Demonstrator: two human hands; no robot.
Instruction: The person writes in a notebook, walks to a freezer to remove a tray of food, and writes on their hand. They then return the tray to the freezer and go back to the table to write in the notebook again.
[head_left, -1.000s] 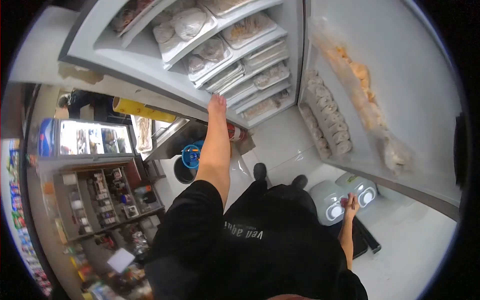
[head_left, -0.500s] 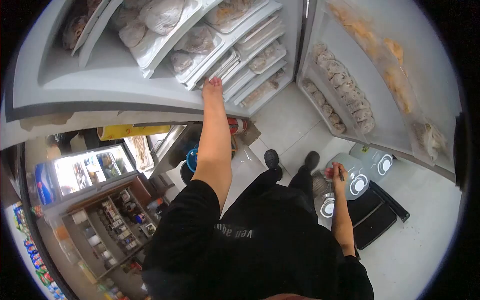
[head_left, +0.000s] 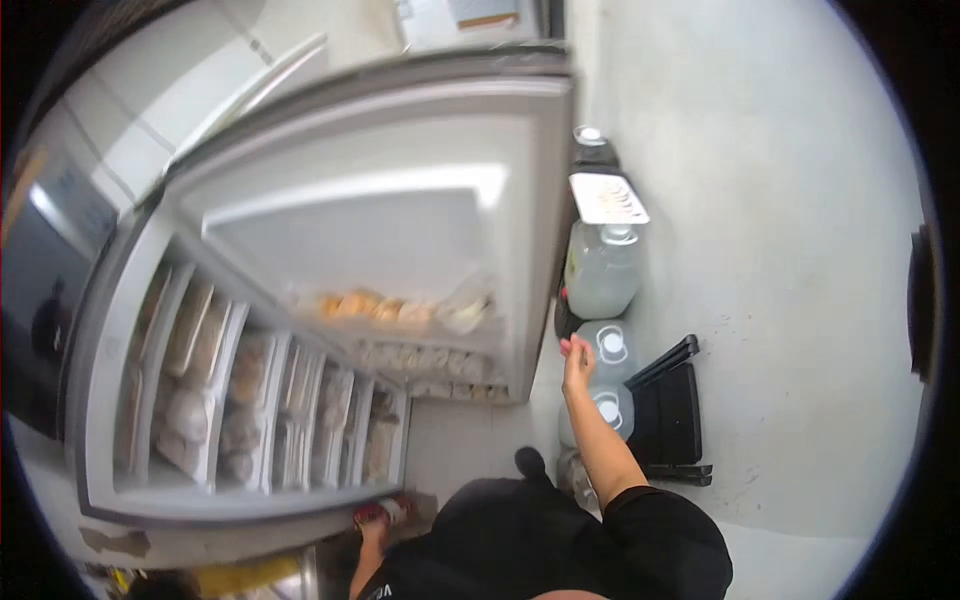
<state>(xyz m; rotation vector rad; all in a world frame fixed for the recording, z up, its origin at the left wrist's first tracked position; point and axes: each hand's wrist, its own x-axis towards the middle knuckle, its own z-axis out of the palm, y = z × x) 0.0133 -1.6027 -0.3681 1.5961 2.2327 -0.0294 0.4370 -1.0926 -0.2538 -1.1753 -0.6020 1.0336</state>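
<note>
My right hand (head_left: 577,362) is raised beside the outer edge of the open fridge door (head_left: 548,230), close to the water jugs. Its fingers are curled together around something small and dark, which I cannot make out. Low in the view, my left hand (head_left: 371,522) hangs just below the fridge's front edge, its fingers smeared by motion. It overlaps a red cylinder with a pale label (head_left: 398,511). The fridge (head_left: 240,500) stands open, its shelves filled with white trays and bagged food (head_left: 187,415). Door racks hold orange-toned bags (head_left: 365,305) and a row of pale wrapped bundles (head_left: 425,358).
Large clear water jugs (head_left: 604,275) line the wall to the right of the door, with a white patterned tray (head_left: 609,199) on top of one. A folded black stool or frame (head_left: 668,415) leans beside them. Tiled floor (head_left: 455,440) lies between the fridge and jugs.
The view has swung right, toward the door and wall. My left hand has left the fridge trays and dropped low; my right arm has stretched forward toward the door's edge.
</note>
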